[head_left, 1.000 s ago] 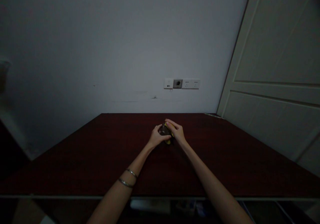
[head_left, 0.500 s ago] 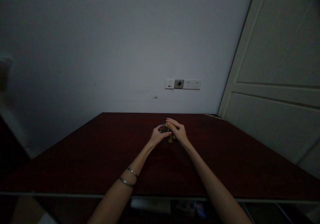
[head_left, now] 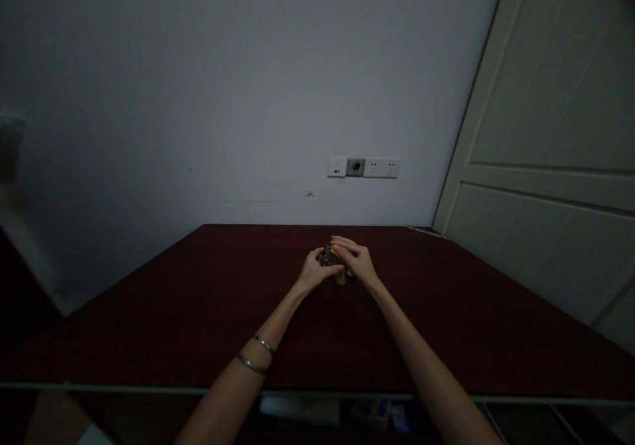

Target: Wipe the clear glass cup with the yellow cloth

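My left hand is closed around a small, clear, shiny object that looks like glass. Its exact kind is hard to tell, as fingers hide much of it. From the other side my right hand curls over a yellow cloth and presses it against the shiny object. A loose end of the cloth hangs below the fingers. Both hands are close together, low over the dark red table, past its middle.
Behind the table stands a grey-white wall with a row of sockets. A pale panelled door rises along the right side. Beneath the table's front edge, a shelf holds a white item and some small boxes.
Both hands have shifted very slightly, with the cloth and the shiny object turning a little between them. The grip of each hand is the same.
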{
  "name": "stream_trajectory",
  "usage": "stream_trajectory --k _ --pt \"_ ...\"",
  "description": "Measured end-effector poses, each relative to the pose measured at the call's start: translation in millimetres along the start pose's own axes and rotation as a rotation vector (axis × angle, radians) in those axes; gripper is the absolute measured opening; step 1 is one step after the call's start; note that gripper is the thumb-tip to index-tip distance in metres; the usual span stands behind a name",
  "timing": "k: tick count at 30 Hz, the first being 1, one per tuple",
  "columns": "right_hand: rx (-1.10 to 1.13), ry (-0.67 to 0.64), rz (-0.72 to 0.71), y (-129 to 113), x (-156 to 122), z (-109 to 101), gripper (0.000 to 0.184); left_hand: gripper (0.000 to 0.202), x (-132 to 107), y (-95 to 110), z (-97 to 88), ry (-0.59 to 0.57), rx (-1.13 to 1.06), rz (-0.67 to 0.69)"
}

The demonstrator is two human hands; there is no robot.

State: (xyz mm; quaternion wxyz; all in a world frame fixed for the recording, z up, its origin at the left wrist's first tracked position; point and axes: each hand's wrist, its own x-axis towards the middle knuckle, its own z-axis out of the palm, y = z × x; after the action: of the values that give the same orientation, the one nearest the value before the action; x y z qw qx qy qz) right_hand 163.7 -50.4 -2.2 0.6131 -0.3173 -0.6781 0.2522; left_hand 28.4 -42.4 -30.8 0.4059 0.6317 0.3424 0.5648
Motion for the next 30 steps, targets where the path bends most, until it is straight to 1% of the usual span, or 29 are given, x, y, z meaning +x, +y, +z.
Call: stream_trajectory --k 2,4,6,9,10,12,15,18,21,23,27,30 --pt "-0.024 0.070 0.016 2.1 -1.5 4.5 0.023 0.066 0.9 -3.2 -2.6 0.044 0.171 0.041" --pt "-0.052 0.076 -0.009 0.8 -4.3 7.9 0.022 0.068 1.8 -6.4 -6.0 0.079 0.326 0.076" --pt "-0.084 -0.008 -0.073 -3.8 -7.9 10.1 0.020 0.065 3.3 -9.9 -9.5 0.101 0.404 0.086" --pt "-0.139 -0.178 -0.183 -13.2 -12.7 11.6 0.017 0.058 6.3 -15.3 -13.2 0.115 0.381 0.077" --pt "-0.155 -0.210 -0.205 -15.9 -13.7 12.0 0.017 0.056 7.0 -16.6 -13.8 0.116 0.358 0.075" --pt "-0.176 -0.221 -0.216 -19.2 -14.3 12.5 0.018 0.054 7.5 -17.5 -14.3 0.129 0.339 0.070" --pt "-0.163 -0.153 -0.161 -17.7 -11.3 11.7 0.018 0.058 5.5 -14.9 -13.4 0.154 0.377 0.067" --pt "-0.083 -0.055 -0.053 -8.9 -5.1 7.8 0.021 0.063 2.8 -10.8 -11.1 0.131 0.379 0.095" --pt "0.007 0.022 0.071 1.0 -0.2 3.5 0.028 0.068 1.3 -6.2 -8.4 0.098 0.292 0.092" --pt "0.037 0.052 0.130 4.5 0.7 2.6 0.033 0.065 0.8 -1.4 -7.1 0.050 0.194 0.063" --pt "0.107 0.051 0.167 1.1 -1.1 3.8 0.039 0.054 0.1 10.4 -8.2 -0.029 -0.024 -0.006" --pt "0.195 -0.029 0.187 -6.4 -3.2 2.1 0.043 0.055 0.3 14.2 -11.9 -0.047 -0.096 -0.084"
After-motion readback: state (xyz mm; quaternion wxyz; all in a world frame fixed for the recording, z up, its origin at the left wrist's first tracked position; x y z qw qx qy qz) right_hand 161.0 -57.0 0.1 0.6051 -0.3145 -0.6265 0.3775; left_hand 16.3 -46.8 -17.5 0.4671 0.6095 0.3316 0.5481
